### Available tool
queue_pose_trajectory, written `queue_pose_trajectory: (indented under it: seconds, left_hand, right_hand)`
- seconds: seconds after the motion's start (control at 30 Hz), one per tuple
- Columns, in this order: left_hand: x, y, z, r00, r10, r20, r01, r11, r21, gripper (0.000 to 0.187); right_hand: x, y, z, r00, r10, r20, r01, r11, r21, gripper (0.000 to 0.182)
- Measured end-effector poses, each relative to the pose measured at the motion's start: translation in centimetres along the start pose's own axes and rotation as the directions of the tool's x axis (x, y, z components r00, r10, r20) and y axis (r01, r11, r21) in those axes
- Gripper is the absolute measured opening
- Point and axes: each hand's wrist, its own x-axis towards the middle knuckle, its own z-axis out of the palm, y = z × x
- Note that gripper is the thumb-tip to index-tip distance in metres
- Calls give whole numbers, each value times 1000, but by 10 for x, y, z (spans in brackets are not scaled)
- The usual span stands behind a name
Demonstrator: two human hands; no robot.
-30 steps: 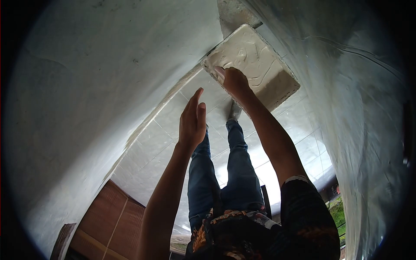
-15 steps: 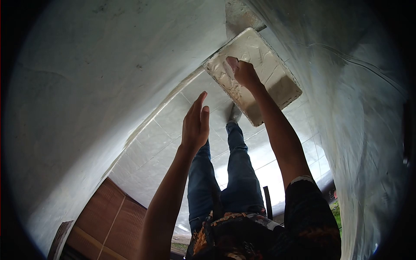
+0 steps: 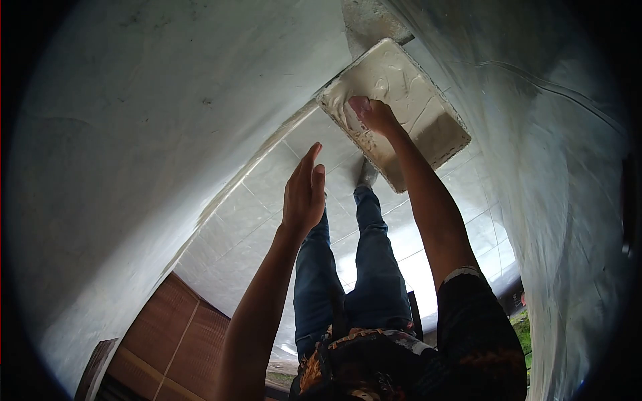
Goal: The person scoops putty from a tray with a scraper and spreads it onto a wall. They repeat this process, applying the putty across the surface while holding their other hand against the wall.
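A rectangular tray (image 3: 461,127) holds a pale, wet-looking paste with ridges and swirls in it. Over its left part is my right hand (image 3: 381,118), closed round a tool with a pinkish handle (image 3: 360,105); the tool's far end dips toward the paste and is hard to make out. My left hand (image 3: 304,190) is raised to the left of the tray and below it in view, fingers stretched out and thumb apart, touching nothing.
A pale wall (image 3: 154,134) fills the left side. Translucent plastic sheeting (image 3: 555,200) hangs on the right. My legs (image 3: 374,267) stand on a tiled floor (image 3: 247,200). Brown panels (image 3: 174,327) are at the lower left.
My right hand and the tool have moved slightly down in view over the tray. My left hand keeps nearly the same pose.
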Motion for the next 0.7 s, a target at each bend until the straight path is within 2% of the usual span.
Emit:
queue_pose_trajectory:
  seconds: [0.07,0.13,0.17,0.23,0.43,0.47,0.53,0.57,0.6,0.63,0.67,0.7]
  left_hand:
    - [0,2,0,1000,0,-2,0,1000,1,56]
    - [1,3,0,1000,16,-1,-16,1000,10,54]
    - [0,4,-1,1000,17,-3,-17,1000,11,54]
    - [0,6,-1,1000,26,-8,-26,1000,2,53]
    - [-10,8,5,1000,15,-20,-16,1000,-26,50]
    - [-11,8,5,1000,3,-14,-4,999,-36,50]
    - [-16,8,5,1000,6,-19,-6,1000,-29,49]
    - [-18,8,5,1000,11,-24,-11,1000,-19,48]
    - [-19,7,4,999,18,-29,-19,1000,-9,48]
    - [-20,11,2,998,-61,3,61,996,-71,48]
    - [-19,8,2,998,-60,1,60,996,-70,48]
    - [-19,5,1,1000,-12,-16,12,999,-34,49]
  right_hand:
    - [4,9,6,1000,-26,14,26,999,-38,38]
    - [7,14,7,995,-21,101,8,992,126,38]
    - [7,14,5,995,-23,100,11,992,126,38]
    - [11,16,0,982,-139,127,133,990,49,32]
    - [37,19,0,928,-298,224,288,954,76,22]
    - [39,17,-3,926,-306,221,295,952,80,22]
    - [40,8,-9,939,-206,275,213,977,2,23]
    - [33,-2,-15,955,-207,211,234,966,-109,25]
    - [30,-7,-13,954,-212,212,238,965,-106,25]
    - [31,-5,-9,962,-245,117,262,950,-168,26]
    - [34,-3,-5,959,-281,21,278,932,-231,27]
    - [36,-2,-1,959,-282,20,279,932,-230,27]
